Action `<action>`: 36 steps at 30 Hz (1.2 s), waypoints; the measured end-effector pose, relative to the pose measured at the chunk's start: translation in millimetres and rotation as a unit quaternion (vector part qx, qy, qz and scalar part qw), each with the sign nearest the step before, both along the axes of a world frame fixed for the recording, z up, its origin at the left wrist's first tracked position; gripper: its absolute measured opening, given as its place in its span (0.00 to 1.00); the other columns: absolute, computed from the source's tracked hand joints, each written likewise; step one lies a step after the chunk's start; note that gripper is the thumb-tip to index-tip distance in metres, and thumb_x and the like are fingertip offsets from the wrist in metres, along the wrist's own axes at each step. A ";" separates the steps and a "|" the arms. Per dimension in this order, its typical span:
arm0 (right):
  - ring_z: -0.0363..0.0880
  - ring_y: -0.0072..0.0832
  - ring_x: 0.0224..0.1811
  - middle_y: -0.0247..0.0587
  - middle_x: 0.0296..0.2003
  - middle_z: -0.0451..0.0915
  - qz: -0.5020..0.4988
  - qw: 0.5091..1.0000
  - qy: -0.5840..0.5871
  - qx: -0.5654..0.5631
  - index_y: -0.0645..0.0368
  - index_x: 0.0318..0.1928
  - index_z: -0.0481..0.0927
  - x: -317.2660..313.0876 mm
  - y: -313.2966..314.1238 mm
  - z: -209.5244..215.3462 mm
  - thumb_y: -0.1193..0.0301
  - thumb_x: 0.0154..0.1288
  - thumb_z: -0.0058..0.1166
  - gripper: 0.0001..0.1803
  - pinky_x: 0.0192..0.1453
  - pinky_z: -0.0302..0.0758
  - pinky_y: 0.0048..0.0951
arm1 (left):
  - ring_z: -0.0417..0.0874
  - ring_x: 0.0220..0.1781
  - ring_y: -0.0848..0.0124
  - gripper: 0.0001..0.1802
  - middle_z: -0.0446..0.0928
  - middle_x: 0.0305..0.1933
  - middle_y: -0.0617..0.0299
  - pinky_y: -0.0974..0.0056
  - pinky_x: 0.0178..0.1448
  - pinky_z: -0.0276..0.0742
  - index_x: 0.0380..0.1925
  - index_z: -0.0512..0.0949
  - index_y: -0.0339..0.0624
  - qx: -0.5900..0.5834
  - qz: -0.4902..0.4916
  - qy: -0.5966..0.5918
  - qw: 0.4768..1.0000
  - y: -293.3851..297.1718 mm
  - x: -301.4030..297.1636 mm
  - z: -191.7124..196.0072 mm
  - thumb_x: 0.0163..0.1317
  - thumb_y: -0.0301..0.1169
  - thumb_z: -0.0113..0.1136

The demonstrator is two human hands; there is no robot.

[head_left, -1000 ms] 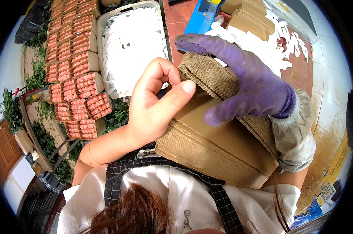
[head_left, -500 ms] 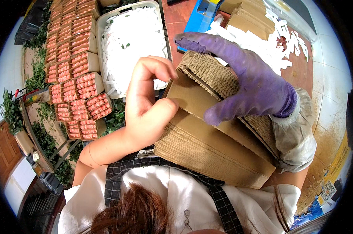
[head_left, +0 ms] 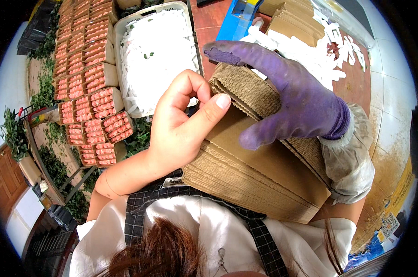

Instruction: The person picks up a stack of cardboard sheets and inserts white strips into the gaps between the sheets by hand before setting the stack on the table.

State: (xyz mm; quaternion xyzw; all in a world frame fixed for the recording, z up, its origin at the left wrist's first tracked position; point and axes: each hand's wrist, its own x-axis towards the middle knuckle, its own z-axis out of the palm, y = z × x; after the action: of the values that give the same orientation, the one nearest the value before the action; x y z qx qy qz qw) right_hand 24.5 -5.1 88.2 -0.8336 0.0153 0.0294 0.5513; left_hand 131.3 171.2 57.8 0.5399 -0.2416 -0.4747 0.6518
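Note:
A thick stack of brown corrugated cardboard sheets [head_left: 253,187] leans against my front, its layered edges fanned toward me. My bare left hand [head_left: 181,122] is closed at the stack's upper left corner, its thumb pressed against curled fingers on the edge of a cardboard sheet [head_left: 246,131]. Over the far part of the stack spreads my right hand [head_left: 294,92] in a worn purple glove. Its thumb and index finger are stretched wide apart, and the other fingers are hidden. Beneath that hand, folded corrugated pieces [head_left: 253,85] stand upright along the far side.
A white crate [head_left: 190,41] heaped with white strips stands at the far left. Beside it are rows of cartons [head_left: 96,76] with pink contents. On the red table [head_left: 209,27] lie a blue tool [head_left: 234,21], more cardboard [head_left: 296,23] and loose white strips [head_left: 338,55].
My left thumb has moved up and right, from apart from the fingers to pressed against them at the sheet's corner. The upper sheets have shifted slightly. My right hand has barely moved.

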 end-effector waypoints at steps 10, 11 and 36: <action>0.68 0.34 0.58 0.45 0.54 0.71 -0.007 1.000 0.015 0.003 0.64 0.62 0.61 -1.4 1.9 2.0 0.58 0.34 0.75 0.54 0.64 0.63 0.30 | 0.63 0.35 0.82 0.10 0.65 0.33 0.69 0.75 0.41 0.62 0.35 0.63 0.40 -0.035 -0.008 0.047 0.998 0.9 0.2 -2.7 0.57 0.22 0.54; 0.67 0.34 0.59 0.45 0.55 0.70 -0.005 1.000 0.007 0.006 0.64 0.62 0.61 -1.8 2.2 1.0 0.59 0.34 0.75 0.54 0.64 0.62 0.31 | 0.64 0.35 0.82 0.10 0.65 0.32 0.69 0.75 0.40 0.62 0.34 0.64 0.41 -0.010 -0.002 0.030 1.000 -0.4 -0.6 -1.4 0.59 0.25 0.57; 0.66 0.33 0.60 0.45 0.56 0.70 0.010 1.000 0.010 0.001 0.62 0.64 0.60 -3.7 0.8 1.4 0.63 0.39 0.72 0.50 0.65 0.61 0.31 | 0.71 0.23 0.84 0.11 0.72 0.22 0.70 0.78 0.28 0.66 0.27 0.71 0.41 0.015 -0.086 0.074 0.993 -8.1 22.5 -12.4 0.57 0.32 0.64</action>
State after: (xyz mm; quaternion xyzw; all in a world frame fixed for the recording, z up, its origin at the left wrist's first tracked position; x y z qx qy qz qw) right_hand 20.9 -4.2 89.6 -0.8328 0.0120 0.0431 0.5518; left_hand 153.8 163.1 45.4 0.4898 -0.2310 -0.5715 0.6166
